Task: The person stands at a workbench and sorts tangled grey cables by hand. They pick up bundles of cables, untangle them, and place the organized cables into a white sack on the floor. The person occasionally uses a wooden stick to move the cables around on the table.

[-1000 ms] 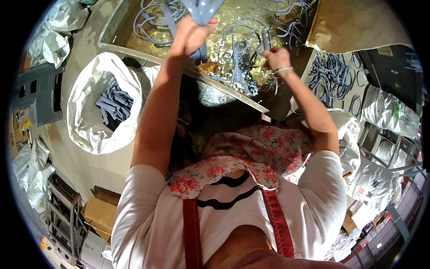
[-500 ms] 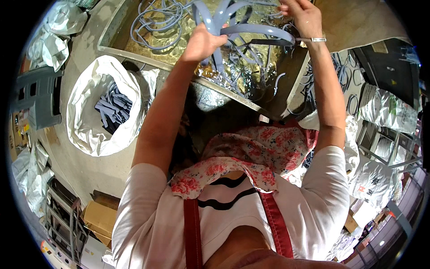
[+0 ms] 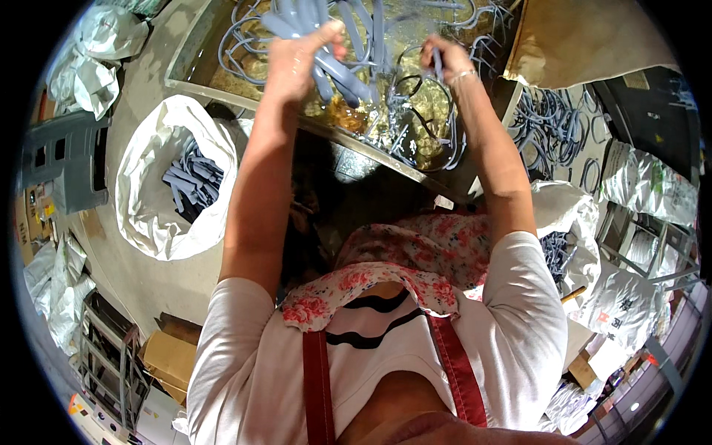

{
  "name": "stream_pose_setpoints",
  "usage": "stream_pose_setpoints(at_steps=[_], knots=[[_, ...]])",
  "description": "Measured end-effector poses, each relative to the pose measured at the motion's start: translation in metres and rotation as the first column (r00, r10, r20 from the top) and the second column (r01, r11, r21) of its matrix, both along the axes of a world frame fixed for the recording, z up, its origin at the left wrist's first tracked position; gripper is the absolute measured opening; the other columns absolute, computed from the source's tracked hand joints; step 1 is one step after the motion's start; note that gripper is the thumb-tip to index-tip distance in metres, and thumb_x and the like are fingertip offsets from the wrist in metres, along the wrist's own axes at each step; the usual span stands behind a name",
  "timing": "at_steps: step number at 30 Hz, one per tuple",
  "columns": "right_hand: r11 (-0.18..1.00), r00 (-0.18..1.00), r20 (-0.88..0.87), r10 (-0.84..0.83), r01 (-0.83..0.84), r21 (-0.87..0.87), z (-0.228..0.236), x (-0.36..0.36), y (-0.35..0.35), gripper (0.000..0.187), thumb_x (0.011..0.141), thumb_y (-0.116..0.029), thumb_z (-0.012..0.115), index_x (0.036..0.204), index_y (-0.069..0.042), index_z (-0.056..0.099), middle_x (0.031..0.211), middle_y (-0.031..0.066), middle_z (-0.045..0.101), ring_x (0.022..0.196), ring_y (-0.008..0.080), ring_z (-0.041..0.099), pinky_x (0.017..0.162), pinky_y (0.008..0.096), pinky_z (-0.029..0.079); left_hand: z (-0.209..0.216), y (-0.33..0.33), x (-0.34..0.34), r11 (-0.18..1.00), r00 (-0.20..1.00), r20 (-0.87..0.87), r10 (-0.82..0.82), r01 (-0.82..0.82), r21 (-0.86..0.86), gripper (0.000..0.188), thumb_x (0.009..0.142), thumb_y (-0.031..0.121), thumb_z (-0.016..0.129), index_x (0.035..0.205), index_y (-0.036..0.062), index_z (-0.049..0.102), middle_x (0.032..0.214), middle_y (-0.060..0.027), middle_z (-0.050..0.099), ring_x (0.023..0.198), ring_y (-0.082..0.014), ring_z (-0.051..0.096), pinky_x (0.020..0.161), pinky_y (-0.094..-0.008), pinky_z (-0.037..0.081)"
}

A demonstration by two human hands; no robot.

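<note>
Over on the left there's a white sack with grey straps inside. Left hand is fisted around a bundle of grey straps above the table; right hand pinches one strap.

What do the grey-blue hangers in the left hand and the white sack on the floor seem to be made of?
Hangers in the left hand: probably moulded plastic, since the colour is uniform and matte. White sack: likely thin plastic or woven fabric; it is crumpled, slightly shiny.
</note>
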State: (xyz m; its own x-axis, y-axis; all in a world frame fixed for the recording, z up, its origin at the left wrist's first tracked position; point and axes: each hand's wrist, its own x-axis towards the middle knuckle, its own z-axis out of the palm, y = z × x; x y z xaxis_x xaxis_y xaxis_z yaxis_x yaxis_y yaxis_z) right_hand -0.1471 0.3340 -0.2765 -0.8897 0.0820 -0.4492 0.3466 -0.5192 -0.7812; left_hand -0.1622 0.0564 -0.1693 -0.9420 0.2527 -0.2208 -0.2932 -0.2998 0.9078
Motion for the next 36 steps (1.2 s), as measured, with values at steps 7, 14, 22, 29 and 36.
stream_pose_setpoints(at_steps=[7, 14, 22, 29, 36], knots=[[0.092, 0.966, -0.175, -0.193, 0.195, 0.976, 0.006, -0.033, 0.011, 0.019, 0.079, -0.017, 0.056, 0.075, 0.001, 0.061, 0.076, 0.0174, 0.063, 0.067, 0.0245, 0.062, 0.056, 0.0331, 0.048, 0.001, -0.006, -0.006, 0.975, 0.98, 0.025, 0.199, -0.201, 0.093, 0.024, 0.074, 0.003, 0.066, 0.089, -0.0119, 0.055, 0.075, -0.017, 0.059, 0.059, -0.0237, 0.062, 0.052, -0.0322, 0.053], [-0.571, 0.672, 0.684, 0.285, -0.454, 0.684, -0.119, -0.034, -0.032, 0.021, 0.075, -0.013, 0.054, 0.083, 0.004, 0.062, 0.082, 0.0219, 0.062, 0.085, 0.0322, 0.062, 0.071, 0.0384, 0.048, -0.017, -0.013, -0.015, 0.992, 0.974, 0.186, 0.129, -0.128, -0.016, 0.018, 0.075, -0.003, 0.061, 0.09, -0.011, 0.057, 0.077, -0.0165, 0.06, 0.055, -0.0191, 0.056, 0.049, -0.0296, 0.049], [0.687, 0.984, -0.173, -0.043, 0.155, 0.71, -0.082, -0.016, -0.066, 0.018, 0.081, -0.003, 0.052, 0.099, 0.001, 0.051, 0.082, 0.0111, 0.063, 0.067, 0.0171, 0.058, 0.06, 0.0295, 0.048, -0.063, 0.003, -0.016, 0.995, 0.959, 0.273, 0.078, -0.057, -0.082, 0.013, 0.077, -0.001, 0.061, 0.087, -0.0093, 0.058, 0.073, -0.0126, 0.06, 0.058, -0.0155, 0.057, 0.049, -0.0258, 0.048], [0.484, 0.891, -0.295, 0.344, 0.101, 0.869, 0.064, 0.035, -0.13, 0.041, 0.092, -0.031, 0.039, 0.125, -0.008, 0.045, 0.128, 0.0119, 0.046, 0.122, 0.0304, 0.036, 0.101, 0.0336, 0.028, -0.03, 0.019, 0.007, 0.886, 0.877, 0.333, -0.347, 0.189, 0.424, 0.022, 0.083, 0.017, 0.061, 0.093, -0.0021, 0.058, 0.08, -0.0068, 0.062, 0.067, -0.0158, 0.061, 0.057, -0.0266, 0.05], [0.717, 0.89, -0.394, 0.23, 0.119, 0.687, 0.101, 0.03, -0.094, 0.032, 0.086, -0.007, 0.048, 0.117, -0.002, 0.051, 0.117, 0.0081, 0.055, 0.107, 0.0206, 0.052, 0.092, 0.0284, 0.041, -0.032, 0.0, -0.001, 0.965, 0.935, 0.318, -0.159, 0.08, 0.248, 0.021, 0.077, 0.013, 0.066, 0.087, -0.0027, 0.058, 0.076, -0.0102, 0.061, 0.068, -0.0202, 0.061, 0.061, -0.0304, 0.051]])
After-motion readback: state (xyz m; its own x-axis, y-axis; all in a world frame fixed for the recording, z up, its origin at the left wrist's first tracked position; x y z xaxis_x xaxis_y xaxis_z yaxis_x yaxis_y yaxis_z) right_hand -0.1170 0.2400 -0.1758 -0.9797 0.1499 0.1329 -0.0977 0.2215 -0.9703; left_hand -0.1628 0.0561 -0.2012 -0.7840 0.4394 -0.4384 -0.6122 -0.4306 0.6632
